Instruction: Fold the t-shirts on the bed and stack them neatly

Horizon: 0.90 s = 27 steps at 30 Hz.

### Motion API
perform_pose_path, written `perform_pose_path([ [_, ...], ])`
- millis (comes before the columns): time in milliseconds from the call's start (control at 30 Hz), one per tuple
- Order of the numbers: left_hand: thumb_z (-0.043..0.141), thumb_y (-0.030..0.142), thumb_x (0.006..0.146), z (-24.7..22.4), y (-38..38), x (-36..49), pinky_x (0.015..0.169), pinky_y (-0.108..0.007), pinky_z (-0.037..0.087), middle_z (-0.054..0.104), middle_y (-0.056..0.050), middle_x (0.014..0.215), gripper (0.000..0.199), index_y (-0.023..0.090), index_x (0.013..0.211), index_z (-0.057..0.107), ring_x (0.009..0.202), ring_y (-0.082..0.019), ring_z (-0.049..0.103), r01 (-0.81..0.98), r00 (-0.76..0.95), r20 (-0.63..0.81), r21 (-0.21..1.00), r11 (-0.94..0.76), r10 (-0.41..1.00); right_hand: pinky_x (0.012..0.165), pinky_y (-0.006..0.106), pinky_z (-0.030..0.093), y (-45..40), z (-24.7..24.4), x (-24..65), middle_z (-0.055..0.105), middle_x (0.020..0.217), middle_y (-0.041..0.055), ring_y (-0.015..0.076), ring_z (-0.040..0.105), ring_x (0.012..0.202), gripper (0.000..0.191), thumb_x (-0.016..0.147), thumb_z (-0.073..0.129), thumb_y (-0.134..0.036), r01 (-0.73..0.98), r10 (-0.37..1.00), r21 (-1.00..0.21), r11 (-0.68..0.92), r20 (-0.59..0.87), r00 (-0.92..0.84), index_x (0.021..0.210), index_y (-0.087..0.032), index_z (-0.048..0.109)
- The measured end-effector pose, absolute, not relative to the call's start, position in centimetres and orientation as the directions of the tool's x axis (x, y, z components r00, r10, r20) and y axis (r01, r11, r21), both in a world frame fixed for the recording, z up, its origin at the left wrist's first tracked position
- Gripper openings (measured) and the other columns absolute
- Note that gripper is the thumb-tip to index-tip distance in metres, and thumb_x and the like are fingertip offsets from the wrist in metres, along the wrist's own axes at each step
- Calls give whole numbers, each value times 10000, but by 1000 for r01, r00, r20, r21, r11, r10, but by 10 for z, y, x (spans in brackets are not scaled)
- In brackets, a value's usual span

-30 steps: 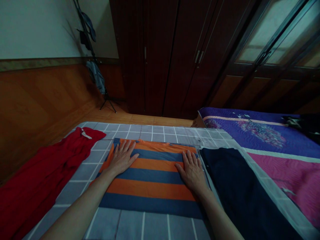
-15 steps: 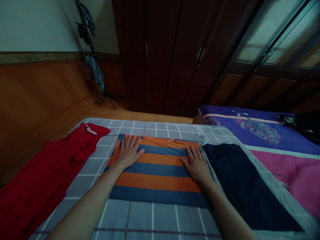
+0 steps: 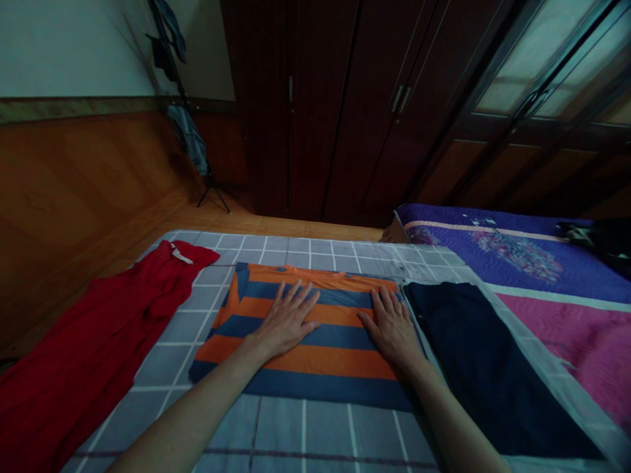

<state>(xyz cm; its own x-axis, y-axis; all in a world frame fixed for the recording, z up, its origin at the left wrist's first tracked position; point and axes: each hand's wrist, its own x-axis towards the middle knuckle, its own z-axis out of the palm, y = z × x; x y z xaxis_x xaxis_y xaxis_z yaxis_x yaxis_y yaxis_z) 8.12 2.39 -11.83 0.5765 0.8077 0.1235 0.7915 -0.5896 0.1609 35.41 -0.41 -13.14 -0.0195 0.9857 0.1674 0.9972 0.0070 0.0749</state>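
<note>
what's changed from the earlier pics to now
The left hand has moved rightward over the striped shirt, from near its left edge toward the middle, fingers still spread. Nothing was visibly gripped or let go. The right hand stays near the shirt's right edge; the red garment and dark navy garment lie as before.

garment: short, wide top of soft orange-and-blue striped fabric [image 3: 335, 336]
stripes: broad bands running crosswise, alternating from orange at the far edge to blue at the near edge
neckline: orange, shallow, at the middle of the far edge
state: spread mostly smooth, with slight wrinkling near the neckline
left side: slants outward towards the near edge; the bands bend along a diagonal line there, with a blue patch at the far corner
pose: flat, neckline facing away
place: on the grey bed cover with white grid lines [image 3: 325, 433], between the red cloth garment [image 3: 98, 328] and the folded navy cloth garment [image 3: 473, 355], just beside the navy one
</note>
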Motion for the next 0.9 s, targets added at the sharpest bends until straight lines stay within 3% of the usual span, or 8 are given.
perform_pose_path([
  [200,284,579,935,-131,37,60,1142,-518,80,218,-65,1546,627,246,1467,271,1428,-268,137,818,545,91,160,-552,834,1119,473,193,-13,-132,351,293,1510,128,292,196,1403,635,923,356,-537,974,957,27,226,181,-227,1424,-148,378],
  [500,346,519,932,-116,43,-9,1113,-560,145,326,-121,1498,609,166,1428,368,1405,-320,208,946,318,82,38,-322,944,1108,487,219,-10,-130,353,303,1501,147,302,229,1392,636,929,351,-524,979,967,13,204,152,-204,1417,-117,386],
  [600,317,493,949,-101,24,21,1134,-514,113,328,-88,1503,576,193,1441,338,1410,-280,206,877,468,78,81,-474,880,1112,493,205,-11,-130,351,292,1504,150,302,218,1395,632,930,356,-512,979,968,12,204,148,-203,1420,-113,380],
  [733,264,458,973,-100,9,105,1155,-442,64,249,-38,1541,550,236,1475,229,1428,-203,151,655,730,89,195,-730,678,1112,496,203,-11,-131,351,298,1500,153,305,220,1394,626,930,367,-508,979,966,7,204,160,-202,1414,-112,390],
  [900,292,549,944,-116,44,161,1151,-471,23,227,-65,1545,628,214,1472,239,1432,-220,126,555,813,32,254,-792,581,1112,492,199,-13,-132,353,293,1503,146,305,216,1396,621,931,366,-500,976,962,23,215,170,-216,1418,-115,384],
])
